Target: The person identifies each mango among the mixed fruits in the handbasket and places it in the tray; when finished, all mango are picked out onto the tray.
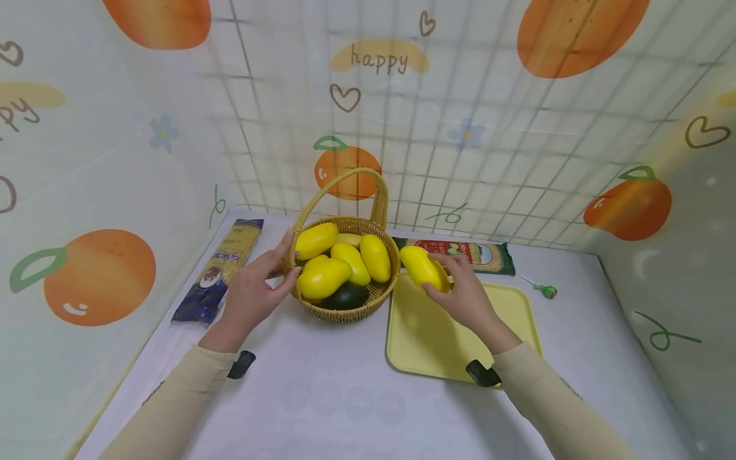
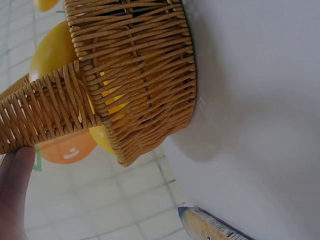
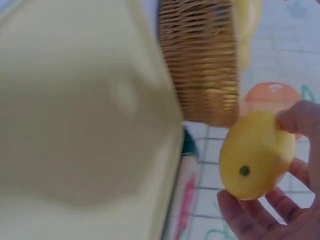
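Note:
My right hand [image 1: 462, 291] holds a yellow mango [image 1: 422, 267] between thumb and fingers, above the pale yellow tray [image 1: 460, 338]. A green stem spot shows on this mango [image 3: 257, 155] in the right wrist view. To its left stands a woven wicker basket [image 1: 345, 315] with a tall arched handle [image 1: 339, 182]. Several yellow mangoes [image 1: 324, 278] lie in it, along with a dark green rounded fruit [image 1: 347, 296]. My left hand [image 1: 255, 287] grips the left base of the handle, thumb and fingers on either side; in the left wrist view its fingers [image 2: 20, 172] touch the handle's edge.
A blue and yellow pasta packet [image 1: 218, 271] lies left of the basket. Behind the tray lies a red and green packet [image 1: 489, 257], and a green-wrapped lollipop [image 1: 547, 291] is to its right. Printed curtains [image 1: 379, 128] enclose the white table [image 1: 322, 377] at back and sides.

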A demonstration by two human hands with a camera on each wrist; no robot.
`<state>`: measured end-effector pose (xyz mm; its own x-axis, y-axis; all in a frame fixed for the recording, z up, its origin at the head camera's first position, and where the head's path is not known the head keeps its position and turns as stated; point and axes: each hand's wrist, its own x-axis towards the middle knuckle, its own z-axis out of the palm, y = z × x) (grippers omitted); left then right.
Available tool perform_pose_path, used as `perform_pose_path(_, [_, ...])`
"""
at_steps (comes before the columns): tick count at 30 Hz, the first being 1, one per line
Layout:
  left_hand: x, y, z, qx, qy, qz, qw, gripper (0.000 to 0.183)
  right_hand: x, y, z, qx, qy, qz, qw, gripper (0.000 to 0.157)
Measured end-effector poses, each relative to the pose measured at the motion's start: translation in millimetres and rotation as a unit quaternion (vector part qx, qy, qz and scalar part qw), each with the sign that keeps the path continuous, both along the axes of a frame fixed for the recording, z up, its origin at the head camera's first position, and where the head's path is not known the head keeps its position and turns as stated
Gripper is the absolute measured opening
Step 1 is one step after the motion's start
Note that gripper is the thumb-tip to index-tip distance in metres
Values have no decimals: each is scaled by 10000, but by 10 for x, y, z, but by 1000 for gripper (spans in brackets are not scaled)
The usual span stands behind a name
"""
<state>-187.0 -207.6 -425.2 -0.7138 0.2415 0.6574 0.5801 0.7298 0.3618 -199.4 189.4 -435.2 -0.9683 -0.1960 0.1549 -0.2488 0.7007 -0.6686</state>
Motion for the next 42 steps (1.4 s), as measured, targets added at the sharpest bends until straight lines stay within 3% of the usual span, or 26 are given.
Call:
perform_pose_path(8, [-17,-10,-22,36,27,-16,10000,82,-41,77,-393,766,-393,-161,9962,61])
perform_pose_path(13, [-13,-5,-8,20,-28,-36,10000,82,-48,30,-489,1115,-354,-100,9931,58])
perform_pose_path(19, [-1,1,8,29,-66,-27,10000,82,-33,-30,-475,1028,-402,-2,9939,61])
perform_pose_path(30, [-9,6,-4,38,-21,-48,10000,82,6,-60,-501,1097,-409,-177,9930,65])
perform_pose_path(42, [-12,-3,-14,75,-59,-2,10000,83,-18,-81,-184,830,72,21,9965,62])
